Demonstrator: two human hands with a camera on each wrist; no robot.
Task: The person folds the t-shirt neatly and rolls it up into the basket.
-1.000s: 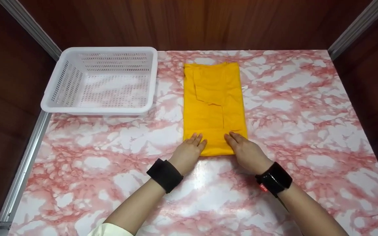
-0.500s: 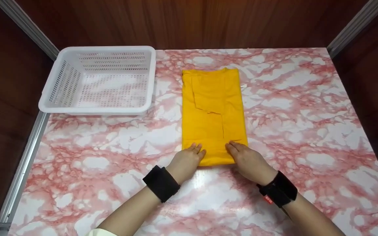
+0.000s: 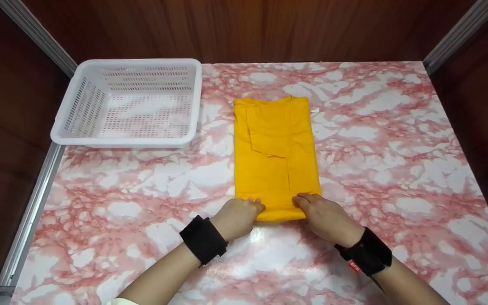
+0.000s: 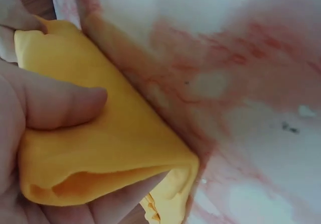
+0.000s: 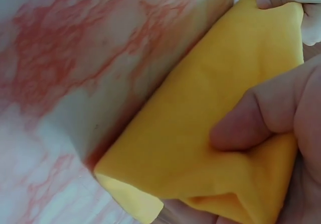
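A folded yellow shirt (image 3: 269,169) lies lengthwise in front of me, a sleeve-like flap turned over its upper half. My left hand (image 3: 237,216) grips the left side of its near edge. In the left wrist view the thumb (image 4: 75,103) presses the folded layers while fingers lie behind them. At the right side of that edge, my right hand (image 3: 326,218) pinches the cloth. Its thumb (image 5: 241,128) dents the fabric in the right wrist view, with the other fingers mostly hidden behind the fold. The near edge is lifted, standing up from the tabletop in both wrist views.
A white perforated plastic basket (image 3: 191,131) stands at the back left of the red-and-white marbled table (image 3: 396,178). Dark wood panels (image 3: 244,29) with metal corner strips close off the back and sides. Black bands (image 3: 203,240) circle both wrists.
The shirt has slid toward me with both hands at its near edge. The fingers, flatter on the cloth earlier, now curl around that edge. The basket stays put.
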